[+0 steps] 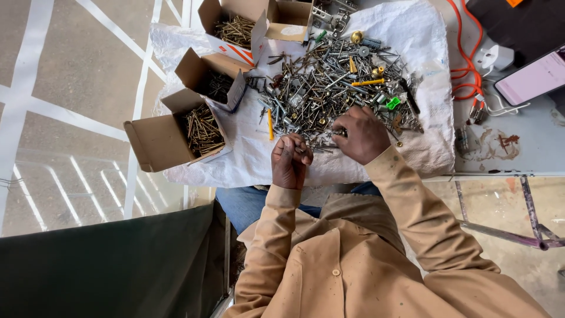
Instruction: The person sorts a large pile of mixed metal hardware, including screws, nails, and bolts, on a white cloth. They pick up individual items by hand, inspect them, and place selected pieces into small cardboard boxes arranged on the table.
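A big heap of mixed screws, nails and wall plugs [335, 82] lies on a white sack cloth [412, 35]. My right hand [362, 134] rests on the near edge of the heap, fingers curled down, pinching at small pieces there. My left hand [289, 159] is held just in front of the heap, fingers closed around a few screws. A loose yellow plug [270, 123] lies left of the heap.
Three open cardboard boxes hold sorted screws: a near one [176, 132], a middle one [215, 79], a far one [247, 23]. An orange cable [468, 65], a phone [532, 76] and a metal table edge [500, 174] are at right.
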